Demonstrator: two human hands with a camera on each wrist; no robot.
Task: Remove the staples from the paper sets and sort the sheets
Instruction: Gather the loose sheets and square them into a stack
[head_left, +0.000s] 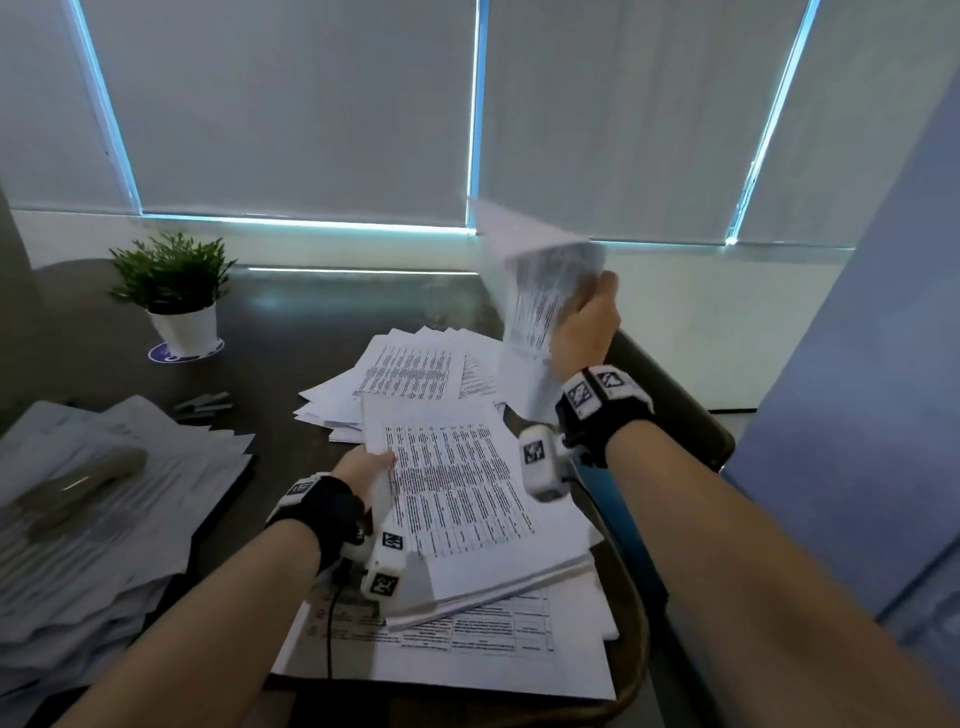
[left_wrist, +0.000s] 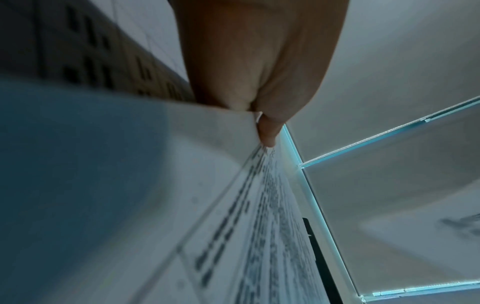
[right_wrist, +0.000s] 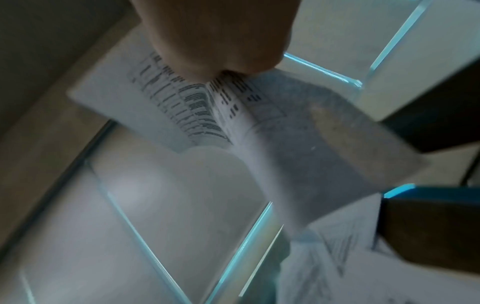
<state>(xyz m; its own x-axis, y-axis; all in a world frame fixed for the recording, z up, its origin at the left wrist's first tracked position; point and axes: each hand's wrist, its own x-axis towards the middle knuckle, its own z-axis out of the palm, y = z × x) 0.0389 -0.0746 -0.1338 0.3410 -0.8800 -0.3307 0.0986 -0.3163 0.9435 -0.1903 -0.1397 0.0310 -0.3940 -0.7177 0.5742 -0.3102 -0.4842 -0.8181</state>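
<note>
Nearest, the left hand (head_left: 366, 467) pinches the edge of a printed sheet (head_left: 457, 483) atop the tabletop (head_left: 291, 322) stack while the right hand (head_left: 584, 325), grip closed on loose sheets (head_left: 545, 296), lifts them, apparently mid-sort toward the far pile (head_left: 410, 374).

In my right grip a printed sheet (head_left: 540, 312) hangs curled and blurred above the desk. My left grip holds a thick printed set (head_left: 457, 499) tilted over loose sheets (head_left: 410, 374) fanned flat behind it.
</note>
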